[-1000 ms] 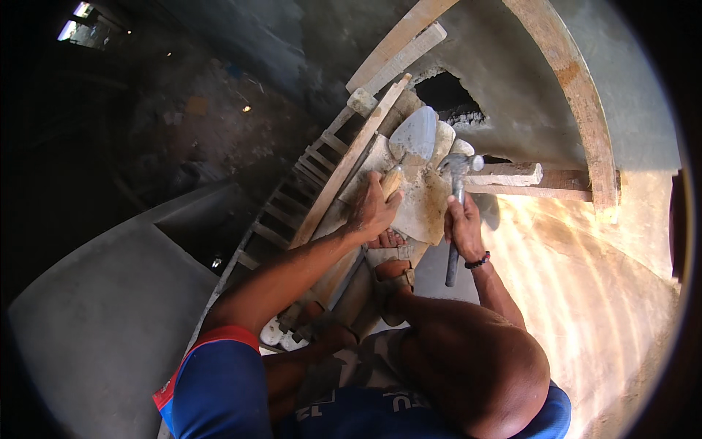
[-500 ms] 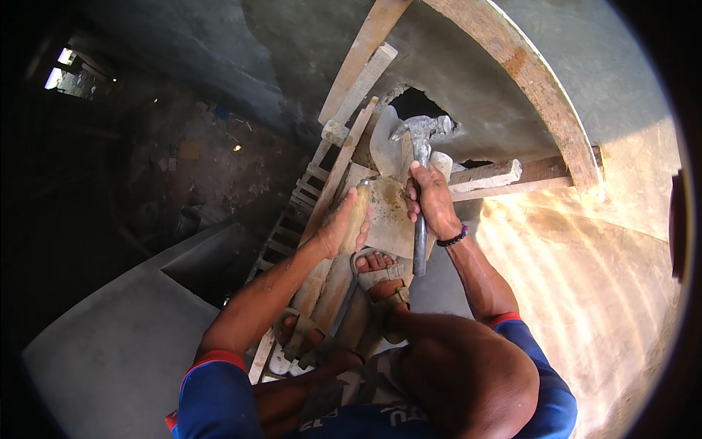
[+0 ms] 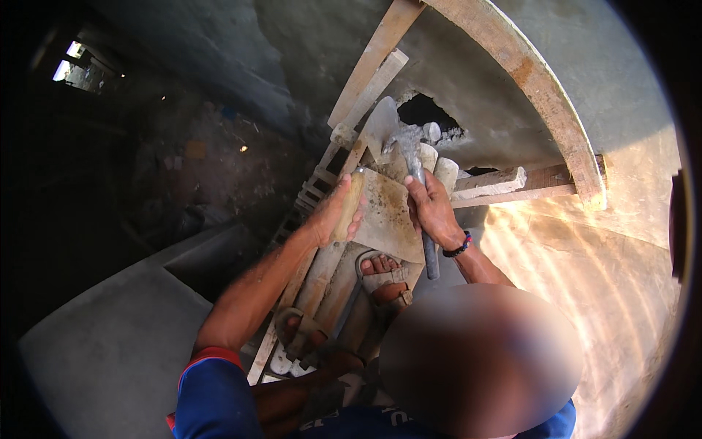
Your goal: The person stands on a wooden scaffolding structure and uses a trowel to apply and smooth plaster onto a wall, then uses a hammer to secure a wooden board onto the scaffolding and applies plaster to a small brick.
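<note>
Pointing trowel point(image 3: 379, 126), wooden-handled: clamped in left hand point(image 3: 333, 212), fingers wrapped round the grip. Handle over the left edge of a stained pale board point(image 3: 387, 212), blade beyond the board's upper end. Long axis: slanting up and rightward.

Claw hammer point(image 3: 414, 164), metal: clamped in right hand point(image 3: 435, 212) by the upper shaft, butt just beside the board's lower right corner. Long axis: slanting up and leftward, converging with the trowel.

Key relation: claw side of hammer head toward the blade's right edge, round face turned away to the right. Touching or slightly apart: cannot tell, head blurred. Nearer to hammer head: right hand, just below.

Beyond: ragged hole point(image 3: 424, 112) in grey wall point(image 3: 504, 117), above the hammer head. At the board's lower edge: sandalled foot point(image 3: 390, 279).

Against half a second ago: blade tip higher above hammer head; head lower against the hole; both grips kept.
</note>
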Demonstrator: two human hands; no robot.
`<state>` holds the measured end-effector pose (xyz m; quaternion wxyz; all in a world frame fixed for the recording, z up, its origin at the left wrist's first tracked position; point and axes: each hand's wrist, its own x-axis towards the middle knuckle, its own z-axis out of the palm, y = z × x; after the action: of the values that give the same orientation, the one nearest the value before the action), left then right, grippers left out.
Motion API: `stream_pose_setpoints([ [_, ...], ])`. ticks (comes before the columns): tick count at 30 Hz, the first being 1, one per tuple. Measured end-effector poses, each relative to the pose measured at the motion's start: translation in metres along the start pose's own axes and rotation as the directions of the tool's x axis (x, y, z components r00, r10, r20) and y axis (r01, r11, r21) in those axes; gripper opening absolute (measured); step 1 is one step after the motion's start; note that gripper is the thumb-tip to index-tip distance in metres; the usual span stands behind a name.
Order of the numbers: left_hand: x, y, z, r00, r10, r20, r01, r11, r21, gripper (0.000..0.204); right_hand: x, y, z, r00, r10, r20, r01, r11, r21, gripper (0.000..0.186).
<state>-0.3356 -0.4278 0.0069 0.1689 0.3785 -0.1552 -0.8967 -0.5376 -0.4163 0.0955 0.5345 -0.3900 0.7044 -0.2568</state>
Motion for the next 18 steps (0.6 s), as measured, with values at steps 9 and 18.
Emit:
stream_pose_setpoints([
  [9,-0.0028,-0.0049,-0.0014,0.999,-0.032,-0.002,0.032,0.999,0.019,0.074,0.0008,-0.0017,-0.0002,0.993,-0.019,0.118,0.020,1.000,-0.002,0.031],
  [18,-0.0021,-0.0046,0.0025,1.000,0.008,0.029,-0.009,0.999,0.034,0.074,0.0035,-0.0038,-0.0016,0.990,-0.119,0.079,0.113,0.991,0.074,0.028],
])
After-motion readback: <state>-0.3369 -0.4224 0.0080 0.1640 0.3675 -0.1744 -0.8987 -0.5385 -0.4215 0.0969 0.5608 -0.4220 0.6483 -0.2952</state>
